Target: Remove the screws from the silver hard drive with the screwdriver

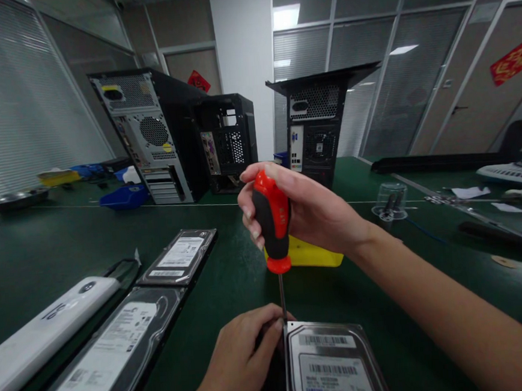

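My right hand [307, 207] is wrapped round the red and black handle of a screwdriver [272, 225]. The screwdriver stands upright, its shaft reaching down to the top left corner of a silver hard drive [333, 367]. At that corner my left hand [246, 353] has thumb and forefinger pinched together beside the screwdriver's tip; what lies between them is too hidden to tell. Behind my right hand a yellow tray [315, 253] is partly covered.
Two more hard drives [179, 256] and a white power strip [46, 333] lie at the left. Computer cases [184, 135] stand at the back, with a blue bin [124, 197]. A clear cup [390, 200] holding small parts is at the right.
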